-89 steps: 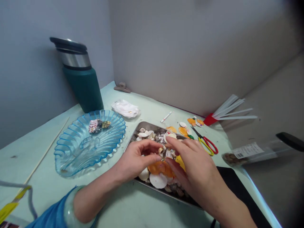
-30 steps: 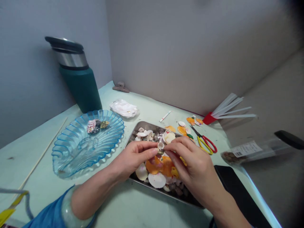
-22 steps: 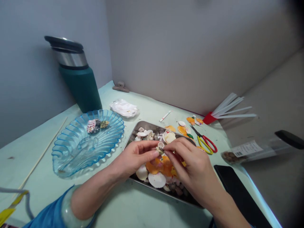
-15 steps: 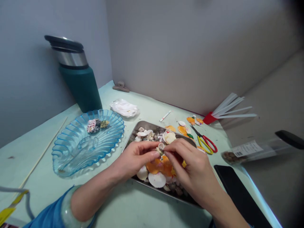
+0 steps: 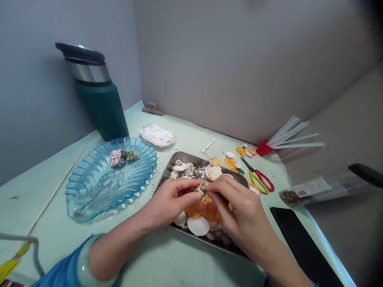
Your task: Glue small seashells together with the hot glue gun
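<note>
My left hand (image 5: 167, 200) and right hand (image 5: 239, 205) meet fingertip to fingertip above the metal tray (image 5: 191, 156) on the counter (image 5: 167, 263). Both grips pinch one small shell (image 5: 203, 186), midway between them.

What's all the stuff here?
teal flask with black lid: one, teal, back left.
blue ribbed glass dish: one, blue, left of tray.
painted shells: about three, speckled, in the dish.
silver metal tray: one, silver, centre.
loose seashells: many, mixed colours, in the tray.
small pale shell: one, whitish, between both grips.
orange flat shells: several, orange, behind the tray.
metal scissors: one, red and yellow handles, right of tray.
white plastic packet: one, white, behind the dish.
thin wooden stick: one, tan, far left.
white strips in red holder: bundle, white, back right.
clear labelled tube: one, clear, far right.
black flat slab: one, black, front right.
left grip: one, bare, pinching that shell.
right grip: one, bare, pinching it too.
</note>
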`<state>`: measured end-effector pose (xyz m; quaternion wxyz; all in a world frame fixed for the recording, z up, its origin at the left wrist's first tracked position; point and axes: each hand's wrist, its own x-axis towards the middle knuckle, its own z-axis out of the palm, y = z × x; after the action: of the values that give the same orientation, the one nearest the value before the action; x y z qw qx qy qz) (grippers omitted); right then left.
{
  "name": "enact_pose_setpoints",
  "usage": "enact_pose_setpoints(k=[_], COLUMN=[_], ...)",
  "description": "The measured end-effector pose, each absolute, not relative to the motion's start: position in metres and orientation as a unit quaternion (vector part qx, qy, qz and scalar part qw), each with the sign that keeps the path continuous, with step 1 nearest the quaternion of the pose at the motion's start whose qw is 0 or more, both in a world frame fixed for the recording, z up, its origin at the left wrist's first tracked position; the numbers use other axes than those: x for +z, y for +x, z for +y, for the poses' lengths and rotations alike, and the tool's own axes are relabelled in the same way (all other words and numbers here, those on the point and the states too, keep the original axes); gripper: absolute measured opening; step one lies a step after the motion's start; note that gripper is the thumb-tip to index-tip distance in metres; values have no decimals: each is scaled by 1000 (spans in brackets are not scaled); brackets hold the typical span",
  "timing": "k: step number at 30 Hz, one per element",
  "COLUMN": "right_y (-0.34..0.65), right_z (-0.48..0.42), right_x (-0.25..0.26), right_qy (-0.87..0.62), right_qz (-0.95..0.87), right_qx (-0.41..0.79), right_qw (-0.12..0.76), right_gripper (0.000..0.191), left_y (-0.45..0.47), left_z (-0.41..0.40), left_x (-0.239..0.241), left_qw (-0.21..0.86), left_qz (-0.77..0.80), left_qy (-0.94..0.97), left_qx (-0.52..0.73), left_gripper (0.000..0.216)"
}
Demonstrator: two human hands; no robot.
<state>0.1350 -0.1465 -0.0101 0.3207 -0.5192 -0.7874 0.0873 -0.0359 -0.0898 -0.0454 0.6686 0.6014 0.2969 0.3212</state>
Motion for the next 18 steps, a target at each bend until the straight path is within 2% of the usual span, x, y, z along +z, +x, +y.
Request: enact_pose_setpoints(k=[8,18], right_y=[134,132], right_z=[-145,-144], right_x=[-10,-11], right_qy=[-523,-526], right_qz=[-773,-762], right_qx=[119,125], right_qw=[340,357], right_gripper=[16,17], left_y=[-37,-38], left_z=[-91,-91], left_x=[-48,-47], left_qw=[605,603], left_qz=[318,314], left_qy=[651,652], left_qx=[331,336], left_gripper=[35,35])
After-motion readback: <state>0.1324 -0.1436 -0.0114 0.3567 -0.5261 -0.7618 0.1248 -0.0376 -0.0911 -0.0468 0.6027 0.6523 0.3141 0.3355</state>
